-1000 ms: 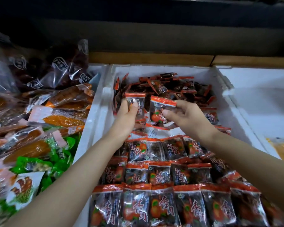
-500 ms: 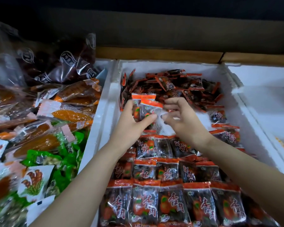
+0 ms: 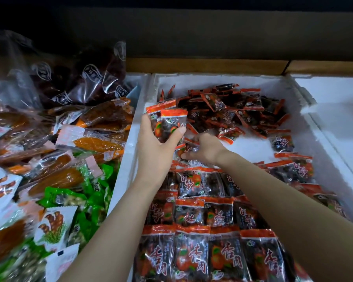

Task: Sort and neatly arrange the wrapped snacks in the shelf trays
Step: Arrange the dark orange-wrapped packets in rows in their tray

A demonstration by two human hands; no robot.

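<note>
A small stack of red-topped snack packets [image 3: 172, 124] is held upright in the closed grip of the left hand [image 3: 157, 148], with the thumb pressed against the front packet, just inside the left wall of the white foam tray [image 3: 128, 151]. The right hand [image 3: 207, 151] is lowered palm-down near the middle of the tray, and its fingers [image 3: 184, 156] are laid on a loose packet [image 3: 189, 148]; whether that packet is gripped or only touched cannot be told, since the fingertips are blurred. A jumbled heap of packets [image 3: 243, 110] of the same kind is piled at the far end of the tray, while neat overlapping rows of packets [image 3: 208, 220] are laid across its near end. A strip of bare white floor is seen between heap and rows towards the tray's right side. Mixed orange and green snacks [image 3: 86, 159] are heaped beyond the tray's left wall, and another white tray [image 3: 334, 123] is set against its right wall.
</note>
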